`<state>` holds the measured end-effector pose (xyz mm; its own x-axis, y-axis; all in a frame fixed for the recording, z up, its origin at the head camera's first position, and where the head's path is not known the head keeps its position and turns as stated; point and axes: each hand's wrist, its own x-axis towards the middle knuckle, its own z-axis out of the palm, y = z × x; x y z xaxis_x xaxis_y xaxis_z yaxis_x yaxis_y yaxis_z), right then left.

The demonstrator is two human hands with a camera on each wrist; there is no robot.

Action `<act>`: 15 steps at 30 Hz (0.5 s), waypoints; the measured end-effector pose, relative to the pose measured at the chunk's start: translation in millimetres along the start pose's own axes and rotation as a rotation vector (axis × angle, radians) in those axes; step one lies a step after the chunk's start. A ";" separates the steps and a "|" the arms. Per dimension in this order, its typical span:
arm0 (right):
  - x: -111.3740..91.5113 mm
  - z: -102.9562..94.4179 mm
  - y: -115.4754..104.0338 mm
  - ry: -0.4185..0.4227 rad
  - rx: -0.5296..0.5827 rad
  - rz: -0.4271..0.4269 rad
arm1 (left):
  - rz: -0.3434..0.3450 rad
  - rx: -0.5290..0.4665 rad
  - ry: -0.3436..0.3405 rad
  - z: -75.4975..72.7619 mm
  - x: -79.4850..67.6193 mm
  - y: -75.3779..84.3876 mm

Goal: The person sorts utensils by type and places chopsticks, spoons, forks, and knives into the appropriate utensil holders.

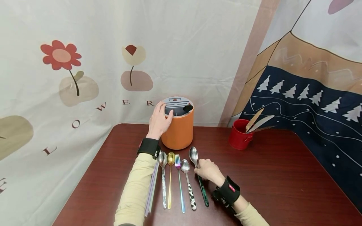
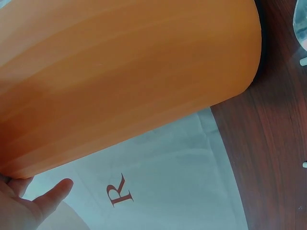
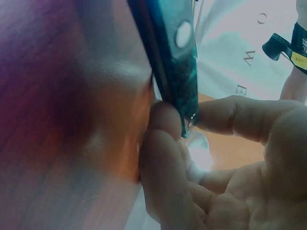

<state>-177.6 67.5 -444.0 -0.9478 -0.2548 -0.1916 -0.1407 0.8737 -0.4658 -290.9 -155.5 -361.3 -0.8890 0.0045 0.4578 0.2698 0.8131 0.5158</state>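
Note:
An orange round container (image 1: pixel 178 133) stands at the back of the table, its top showing grey and black printed shapes. My left hand (image 1: pixel 159 123) rests at its upper left rim, fingers spread, the thumb lying over the edge. In the left wrist view, one fingertip (image 2: pixel 60 187) sticks out past the container's orange wall. My right hand (image 1: pixel 209 170) pinches a large spoon with a dark green marbled handle (image 1: pixel 203 191) between thumb and fingers, near the top of its handle. The right wrist view shows that handle, with a hole near its end, running up from the fingertips.
Left of the green spoon lie a cow-print spoon (image 1: pixel 191 194), a rainbow fork (image 1: pixel 180 182), a gold spoon (image 1: pixel 170 179) and a grey marbled spoon (image 1: pixel 163 185). Long pale sticks (image 1: pixel 151 191) lie beside my left sleeve. A red cup (image 1: pixel 238 138) with several utensils stands at right.

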 end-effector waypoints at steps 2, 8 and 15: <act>-0.3 -2.2 0.0 0.018 0.011 -0.015 | -0.001 0.002 0.000 0.1 -0.2 0.0; -3.6 -9.7 -0.1 0.071 0.054 -0.046 | -0.002 0.007 0.009 0.1 -0.6 0.6; -5.8 -15.4 -0.4 0.160 0.118 -0.075 | 0.003 0.002 0.016 0.9 -1.7 1.1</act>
<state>-176.4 75.1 -429.5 -0.9706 -0.2399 -0.0178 -0.1866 0.7976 -0.5736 -289.4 -154.1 -362.2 -0.8821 -0.0028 0.4710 0.2714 0.8143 0.5131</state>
